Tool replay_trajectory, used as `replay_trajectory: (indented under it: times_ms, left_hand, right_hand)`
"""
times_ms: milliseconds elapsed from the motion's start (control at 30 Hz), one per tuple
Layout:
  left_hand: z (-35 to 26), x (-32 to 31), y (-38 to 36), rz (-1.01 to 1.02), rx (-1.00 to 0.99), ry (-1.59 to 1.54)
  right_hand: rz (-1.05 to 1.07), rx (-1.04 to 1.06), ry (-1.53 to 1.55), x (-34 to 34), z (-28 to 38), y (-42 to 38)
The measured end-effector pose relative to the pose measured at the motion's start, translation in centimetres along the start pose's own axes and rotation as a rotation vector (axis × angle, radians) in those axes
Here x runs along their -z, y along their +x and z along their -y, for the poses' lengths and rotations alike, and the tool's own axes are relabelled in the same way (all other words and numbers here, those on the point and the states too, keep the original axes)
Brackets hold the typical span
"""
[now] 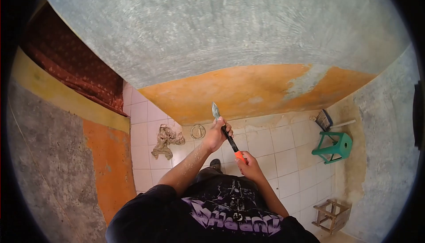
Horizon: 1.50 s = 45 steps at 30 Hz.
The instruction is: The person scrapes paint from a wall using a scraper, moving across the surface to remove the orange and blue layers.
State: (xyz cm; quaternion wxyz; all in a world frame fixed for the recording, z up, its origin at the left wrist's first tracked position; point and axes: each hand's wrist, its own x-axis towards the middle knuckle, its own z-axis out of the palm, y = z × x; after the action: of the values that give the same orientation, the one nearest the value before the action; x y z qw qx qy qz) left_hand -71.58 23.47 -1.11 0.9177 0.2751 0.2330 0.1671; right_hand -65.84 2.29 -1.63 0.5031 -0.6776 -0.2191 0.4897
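Both my hands are on a slim hand tool (230, 140) with a pointed grey metal blade, a black shaft and an orange end. My left hand (215, 136) is wrapped round the upper shaft just below the blade, its thumb toward the metal. Lower down, my right hand (250, 167) closes on the orange end. The tool slants up and to the left in front of my body, with its tip overlapping the orange band of the wall (248, 88) in this view. Pale specks dot my left forearm.
A crumpled cloth (167, 140) and a round glass-like dish (198, 131) lie on the tiled floor (283, 143). To the right are a green stool (338, 148), a dustpan (324, 120) and a small wooden stool (332, 216). A red curtain (75, 61) hangs at the left.
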Motion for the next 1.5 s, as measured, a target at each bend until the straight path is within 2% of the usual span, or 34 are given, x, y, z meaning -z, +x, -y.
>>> replay_trajectory:
  times_ms: [200, 367, 600, 667, 767, 1100, 1300, 1500]
  left_hand:
    - [6.6, -5.8, 1.9, 0.041, 0.072, -0.011]
    - [14.5, -13.7, 3.7, 0.050, 0.088, -0.070]
    - [23.8, -24.6, 6.9, 0.115, 0.084, -0.023]
    - [25.0, -27.2, 8.0, 0.115, 0.075, 0.003]
    - [25.9, -29.7, 10.4, 0.166, 0.095, -0.187]
    - [27.9, -36.8, 22.7, 0.199, 0.070, -0.253]
    - [29.4, -43.4, 28.8, 0.197, 0.120, -0.155]
    - [33.1, -48.3, 33.4, 0.204, 0.049, -0.134]
  right_hand:
    - [-0.033, -0.017, 0.126, 7.0, -1.9, -3.9]
    - [-0.081, 0.018, 0.102, 17.4, -2.9, -9.0]
    - [-0.100, -0.049, 0.272, 30.3, -3.4, -14.6]
    - [-0.086, -0.061, 0.313, 33.0, -3.5, -14.8]
    - [-0.058, -0.083, 0.375, 36.5, -3.2, -14.2]
    - [-0.044, -0.116, 0.408, 48.5, 1.5, -8.3]
    - [-0.050, -0.139, 0.424, 55.9, 1.6, -5.3]
    - [0.027, -0.125, 0.500, 63.8, 1.7, -4.1]
